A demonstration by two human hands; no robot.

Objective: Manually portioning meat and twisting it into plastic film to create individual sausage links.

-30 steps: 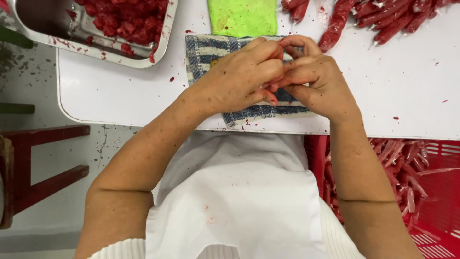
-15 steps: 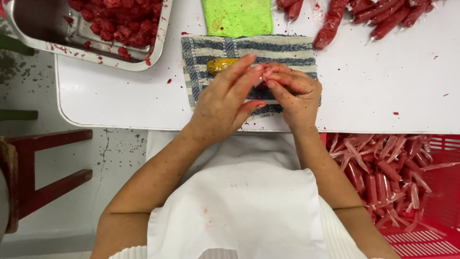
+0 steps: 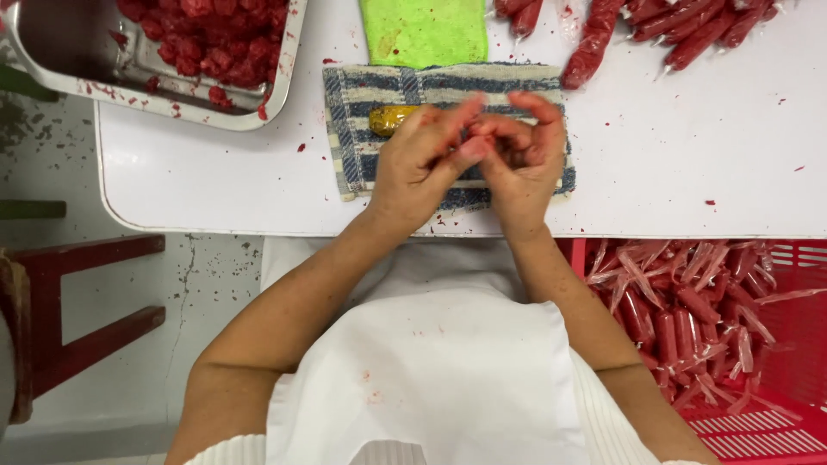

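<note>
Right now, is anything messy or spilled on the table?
Yes. Small red specks are scattered on the white table, mostly beside the metal tray of red chunks. The striped cloth under the hands lies slightly crooked.

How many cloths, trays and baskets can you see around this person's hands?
Cloths: 2, a striped blue-and-white towel under both hands and a green cloth above it.
Metal trays: 1, the tray with red pieces.
Red baskets: 1, the basket of wrapped red sticks.
Total: 4
</note>
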